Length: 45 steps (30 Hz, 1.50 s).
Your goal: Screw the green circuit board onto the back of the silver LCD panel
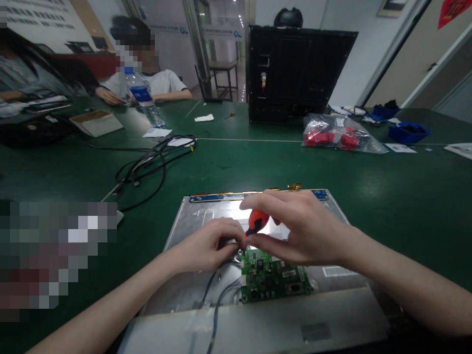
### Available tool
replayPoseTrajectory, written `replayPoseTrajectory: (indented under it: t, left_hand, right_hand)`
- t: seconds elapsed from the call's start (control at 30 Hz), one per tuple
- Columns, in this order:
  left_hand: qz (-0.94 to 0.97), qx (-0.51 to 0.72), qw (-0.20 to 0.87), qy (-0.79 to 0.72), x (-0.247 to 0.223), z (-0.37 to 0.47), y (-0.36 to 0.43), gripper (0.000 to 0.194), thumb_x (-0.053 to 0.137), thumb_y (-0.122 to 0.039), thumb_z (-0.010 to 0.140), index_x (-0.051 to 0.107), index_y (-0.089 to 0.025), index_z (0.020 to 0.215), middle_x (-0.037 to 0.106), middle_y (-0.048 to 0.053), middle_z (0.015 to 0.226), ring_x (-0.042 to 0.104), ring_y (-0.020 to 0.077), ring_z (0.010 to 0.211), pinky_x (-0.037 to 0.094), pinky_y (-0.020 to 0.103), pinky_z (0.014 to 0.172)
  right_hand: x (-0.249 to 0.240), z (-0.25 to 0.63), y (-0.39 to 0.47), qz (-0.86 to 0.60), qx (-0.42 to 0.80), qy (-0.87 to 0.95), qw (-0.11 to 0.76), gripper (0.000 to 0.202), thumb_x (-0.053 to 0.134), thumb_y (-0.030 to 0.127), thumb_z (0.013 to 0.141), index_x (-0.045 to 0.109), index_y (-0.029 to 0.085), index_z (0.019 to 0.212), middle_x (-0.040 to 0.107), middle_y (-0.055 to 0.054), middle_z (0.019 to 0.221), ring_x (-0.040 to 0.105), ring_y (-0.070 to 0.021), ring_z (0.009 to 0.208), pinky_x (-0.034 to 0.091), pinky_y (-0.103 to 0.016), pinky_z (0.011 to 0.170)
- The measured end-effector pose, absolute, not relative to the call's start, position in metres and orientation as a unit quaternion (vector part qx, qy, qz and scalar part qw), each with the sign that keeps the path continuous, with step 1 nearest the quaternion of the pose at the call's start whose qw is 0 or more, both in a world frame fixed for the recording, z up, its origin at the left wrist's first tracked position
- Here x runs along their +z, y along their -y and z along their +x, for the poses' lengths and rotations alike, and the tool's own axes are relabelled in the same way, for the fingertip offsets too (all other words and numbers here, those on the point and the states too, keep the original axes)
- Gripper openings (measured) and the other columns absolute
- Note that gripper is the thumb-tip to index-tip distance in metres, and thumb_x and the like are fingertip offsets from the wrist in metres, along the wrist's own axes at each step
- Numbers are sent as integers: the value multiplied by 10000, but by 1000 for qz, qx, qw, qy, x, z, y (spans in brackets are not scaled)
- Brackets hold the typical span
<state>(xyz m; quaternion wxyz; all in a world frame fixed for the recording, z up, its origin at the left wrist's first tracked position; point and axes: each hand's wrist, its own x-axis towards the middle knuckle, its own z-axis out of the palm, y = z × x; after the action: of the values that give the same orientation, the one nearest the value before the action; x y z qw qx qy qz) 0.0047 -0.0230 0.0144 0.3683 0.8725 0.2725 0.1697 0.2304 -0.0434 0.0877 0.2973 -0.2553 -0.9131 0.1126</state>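
Screwdriver [257, 221], orange-red handle, right there in the head view, pinched upright between the thumb and fingers of the right hand [302, 231], which is curled closed around it, and its tip end drops out of sight behind the fingers just above the top left corner of the green circuit board [271, 275]. The left hand [210, 244] comes in from the lower left, fingertips bunched together and pressed down at that same corner, right beside the screwdriver; whether it pinches anything small there I cannot tell, the fingers cover the spot. The circuit board sits on the silver metal back of a flat panel [191, 216] lying face down on the green table [387, 187], with a blue strip [221, 197] running along the panel's far edge and a white barcode label [337, 271] just right of the board. Grey cables [217, 300] run from the board's left side down toward the near edge of the panel. Further out on the table, a loose bundle of black cables [151, 164] lies to the left, well apart from the hands, a clear bag with red parts [337, 135] rests to the right, and a black upright panel [295, 73] stands behind it. At the far left another person sits at the table with a water bottle [145, 98] in front of them.
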Motion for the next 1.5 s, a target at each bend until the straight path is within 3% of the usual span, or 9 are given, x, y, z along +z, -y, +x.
replayPoseTrajectory:
  t: [0.1,0.23,0.33,0.5,0.73,0.87,1.07,1.3,1.5]
  left_hand:
    - [872,169,367,-278,15,4,23,179,482,-67,777,631,-164,780,602,-8,713,546,143,672,441,254,685]
    - [866,162,382,-279,14,4,22,158,499,-78,799,630,-165,785,616,-1,737,556,146,690,445,251,683]
    - [864,166,387,-276,14,4,22,159,505,-72,802,634,-165,789,631,4,775,564,146,716,445,249,695]
    - [867,157,389,-269,15,5,22,176,500,-56,798,638,-165,805,640,11,815,575,153,761,446,259,732]
    - [872,167,376,-266,15,5,22,187,483,-39,777,623,-164,777,627,-1,788,561,142,712,445,264,720]
    - [868,176,382,-263,14,4,23,176,493,-51,802,626,-166,797,635,6,813,567,148,743,447,255,717]
    - [868,169,384,-265,15,5,22,157,508,-71,813,634,-163,793,634,9,804,570,152,754,443,256,736]
    - [871,161,379,-267,15,4,22,146,519,-76,801,633,-168,793,633,1,796,556,150,728,438,258,725]
    - [867,167,388,-264,15,4,22,163,495,-67,809,623,-167,789,637,9,821,574,153,767,445,263,743]
  right_hand:
    - [87,231,44,-266,117,911,293,303,594,341,910,538,154,1142,684,-35,924,605,-127,756,417,-233,632]
    - [87,232,45,-270,130,909,289,252,549,253,927,533,150,1157,692,-36,926,618,-115,746,430,-225,638]
    - [87,232,45,-263,123,912,290,285,539,200,885,527,130,1161,690,-42,940,622,-127,784,438,-238,665]
    - [86,232,45,-262,106,912,298,343,559,175,828,530,82,1157,677,-36,910,572,-105,685,418,-233,629]
    - [87,232,44,-266,94,912,299,338,607,379,902,572,124,1121,688,-30,898,620,-130,760,424,-235,626]
    - [86,232,43,-272,84,910,303,229,550,288,932,573,144,1108,693,-25,874,604,-111,703,413,-221,603]
    - [86,231,46,-259,99,910,308,373,538,205,844,506,90,1197,685,-44,898,609,-127,742,443,-243,672]
    - [87,232,43,-261,98,917,287,376,592,412,898,530,127,1136,684,-44,917,625,-139,772,427,-240,632]
    - [85,230,45,-262,90,913,299,312,525,255,907,499,95,1173,676,-27,829,610,-123,719,438,-236,662]
